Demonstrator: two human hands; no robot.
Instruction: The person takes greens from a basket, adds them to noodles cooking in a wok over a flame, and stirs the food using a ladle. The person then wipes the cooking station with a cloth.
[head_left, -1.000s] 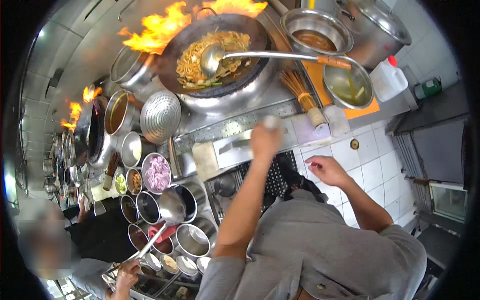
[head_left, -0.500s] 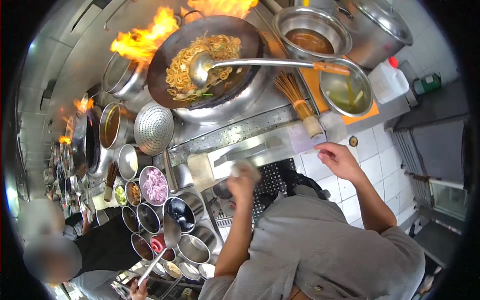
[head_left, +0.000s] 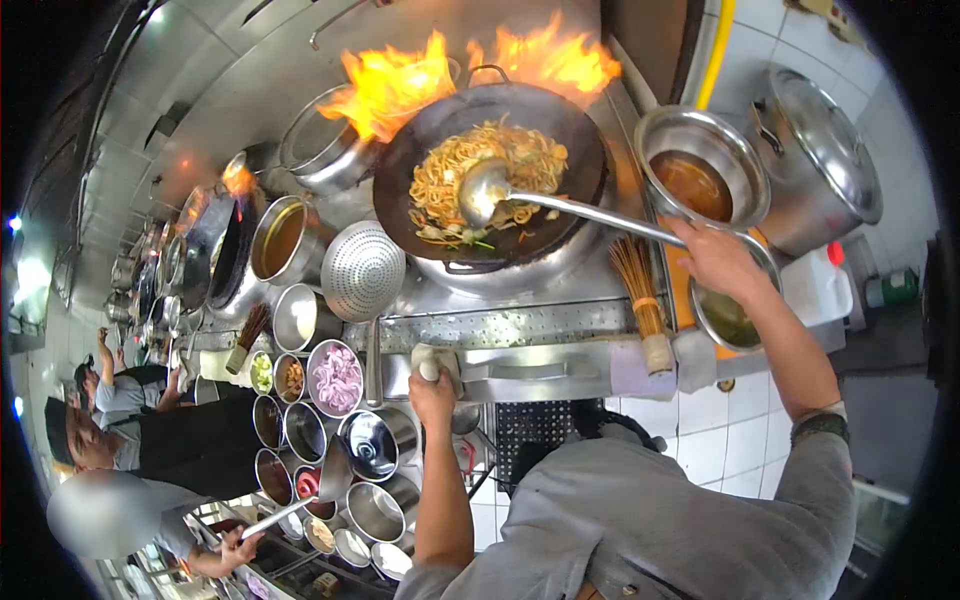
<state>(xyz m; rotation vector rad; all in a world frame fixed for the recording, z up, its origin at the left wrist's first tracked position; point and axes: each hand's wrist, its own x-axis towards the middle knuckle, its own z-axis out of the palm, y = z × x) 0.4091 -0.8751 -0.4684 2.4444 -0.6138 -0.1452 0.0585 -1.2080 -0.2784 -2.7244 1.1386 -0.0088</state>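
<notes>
My right hand (head_left: 715, 258) is closed around the handle of a long metal ladle (head_left: 590, 212). The ladle's bowl rests among fried noodles (head_left: 445, 180) in a large dark wok (head_left: 575, 130). At the counter's front edge, my left hand (head_left: 432, 398) grips a folded pale cloth (head_left: 447, 361); its fingers are partly hidden. Tall flames (head_left: 395, 85) rise behind the wok, which sits on the stove.
A bamboo brush (head_left: 638, 285), a bowl of brown liquid (head_left: 735, 205) and a lidded pot (head_left: 815, 150) stand to the right. On the left are a perforated strainer (head_left: 363, 270), sliced onions (head_left: 336, 380) and several metal containers. A co-worker's hand (head_left: 238, 548) holds another ladle (head_left: 335, 475).
My right hand has moved up from the counter's front and taken hold of the ladle handle. My left hand has shifted left to the cloth at the counter edge. The camera view has turned.
</notes>
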